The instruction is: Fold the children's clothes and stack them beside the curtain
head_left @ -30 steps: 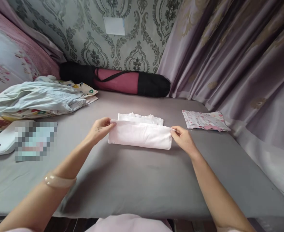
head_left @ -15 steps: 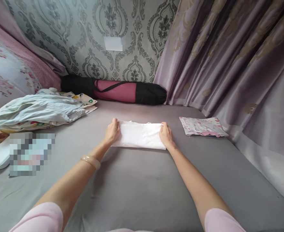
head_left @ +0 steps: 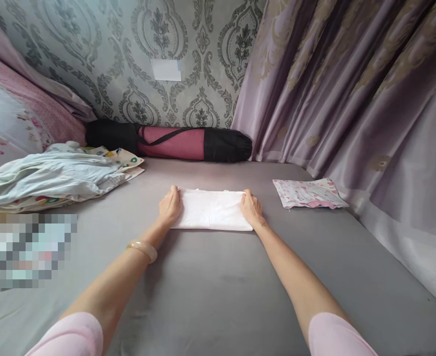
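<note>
A white folded cloth (head_left: 211,211) lies as a wide rectangle on the grey bed sheet (head_left: 206,287). At its left end, my left hand (head_left: 170,204) is closed on the far corner, a pale bangle (head_left: 143,250) round the wrist. My right hand (head_left: 252,207) grips the far right corner in the same way. The cloth's far edge runs fairly straight between both hands. What the fingertips pinch is partly hidden behind the knuckles. Whether the cloth is a garment or a towel, I cannot tell.
A folded pink-patterned cloth (head_left: 309,193) lies to the right. Pale clothes (head_left: 55,173) are heaped at the left, with a blurred flat item (head_left: 40,249) nearer me. Against the wall lies a black and maroon rolled bag (head_left: 171,143). Purple curtains (head_left: 314,89) hang along the right side.
Both hands keep hold of the white cloth's far corners, and its far edge looks slightly flatter and lower. The view has turned a little, shifting the surroundings.
</note>
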A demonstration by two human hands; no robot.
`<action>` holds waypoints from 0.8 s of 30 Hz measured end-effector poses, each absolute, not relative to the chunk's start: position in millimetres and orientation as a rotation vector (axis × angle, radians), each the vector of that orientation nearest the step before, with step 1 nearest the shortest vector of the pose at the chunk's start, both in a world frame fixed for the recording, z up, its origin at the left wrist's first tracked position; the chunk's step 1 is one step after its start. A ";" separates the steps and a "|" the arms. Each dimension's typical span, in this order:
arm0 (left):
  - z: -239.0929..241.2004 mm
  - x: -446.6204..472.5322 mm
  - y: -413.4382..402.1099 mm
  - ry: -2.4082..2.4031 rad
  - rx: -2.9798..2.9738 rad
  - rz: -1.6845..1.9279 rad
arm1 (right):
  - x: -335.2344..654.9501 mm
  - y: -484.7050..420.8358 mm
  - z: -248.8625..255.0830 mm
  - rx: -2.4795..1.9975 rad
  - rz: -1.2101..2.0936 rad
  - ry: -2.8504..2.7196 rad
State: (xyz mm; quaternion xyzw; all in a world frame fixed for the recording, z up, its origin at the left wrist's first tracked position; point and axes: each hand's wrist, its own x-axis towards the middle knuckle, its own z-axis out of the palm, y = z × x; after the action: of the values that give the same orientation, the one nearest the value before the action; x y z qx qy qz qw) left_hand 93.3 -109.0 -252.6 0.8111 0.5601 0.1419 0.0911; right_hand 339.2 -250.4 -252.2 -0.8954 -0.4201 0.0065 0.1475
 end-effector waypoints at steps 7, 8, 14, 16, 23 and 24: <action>-236.5 94.0 -117.5 1.777 2.418 0.459 | 351.0 -252.1 -234.9 -2.596 0.281 -1.149; -234.7 94.3 -120.8 1.772 2.481 0.487 | 349.6 -253.8 -231.3 -2.599 0.261 -1.150; -243.8 118.8 -152.1 1.203 2.828 0.440 | 298.6 -251.0 -230.7 -2.404 -0.064 -1.570; -251.9 130.6 -161.1 1.124 2.843 0.395 | 278.0 -244.6 -239.0 -2.267 0.007 -1.813; -272.1 139.1 -164.9 1.205 2.830 0.245 | 256.8 -234.0 -255.7 -2.203 0.170 -1.958; -273.3 138.2 -164.4 1.207 2.837 0.248 | 257.5 -234.3 -255.8 -2.207 0.171 -1.961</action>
State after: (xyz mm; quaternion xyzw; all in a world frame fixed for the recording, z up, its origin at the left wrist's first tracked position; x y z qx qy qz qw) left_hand 138.2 -164.4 -273.3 0.9169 0.3902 0.0803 0.0244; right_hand 257.5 -234.3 -255.8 -0.7432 -0.6602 0.0574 0.0922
